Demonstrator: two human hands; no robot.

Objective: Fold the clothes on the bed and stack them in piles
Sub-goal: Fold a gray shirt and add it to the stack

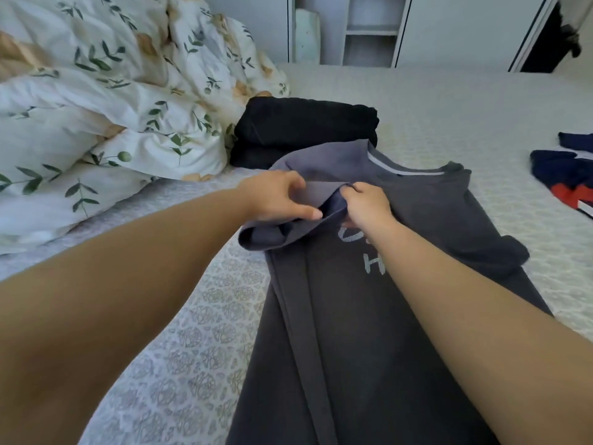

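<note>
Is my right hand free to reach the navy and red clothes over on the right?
Probably not yet: the right hand grips the grey shirt's sleeve. The bed toward the navy and red clothes looks unobstructed.

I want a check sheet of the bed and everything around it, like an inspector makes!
Surface: bed with pale patterned cover.
Job's things: grey T-shirt spread flat, left side and sleeve folded inward; black folded pile beyond it.
Clutter: navy and red clothes unfolded at the right edge; leaf-print duvet bunched on the left.
Grippers: left hand and right hand both grip the sleeve fold.
Cables: nothing seen.
Surroundings: open wardrobe shelves behind the bed.
</note>
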